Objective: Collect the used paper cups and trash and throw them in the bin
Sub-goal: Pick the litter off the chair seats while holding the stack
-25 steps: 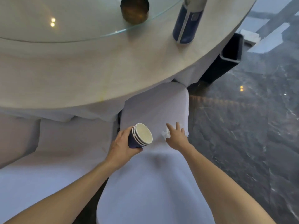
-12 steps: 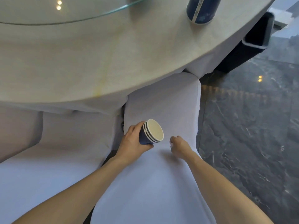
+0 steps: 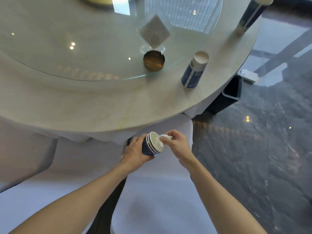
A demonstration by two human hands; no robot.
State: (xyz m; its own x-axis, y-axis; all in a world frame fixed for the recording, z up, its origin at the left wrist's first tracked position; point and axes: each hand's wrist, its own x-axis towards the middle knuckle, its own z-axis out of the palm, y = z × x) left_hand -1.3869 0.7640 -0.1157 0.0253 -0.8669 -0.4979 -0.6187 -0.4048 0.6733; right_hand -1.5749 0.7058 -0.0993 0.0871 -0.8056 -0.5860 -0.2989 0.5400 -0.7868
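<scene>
Your left hand (image 3: 136, 152) is wrapped around a stack of nested blue paper cups (image 3: 152, 146), tilted so the mouth faces right, held over a white-covered chair (image 3: 162, 196) just off the counter (image 3: 94, 105) edge. Your right hand (image 3: 177, 143) pinches a crumpled white tissue (image 3: 164, 137) at the rim of the top cup, fingers closed on it. On the counter, one blue-and-white paper cup (image 3: 194, 71) stands near the edge, beside the glass turntable (image 3: 101, 53); a second cup (image 3: 249, 16) stands farther right. A brass-coloured holder (image 3: 154, 60) and a card stand (image 3: 154, 32) sit on the glass. The dark bin (image 3: 226, 97) stands on the floor, right of the counter.
</scene>
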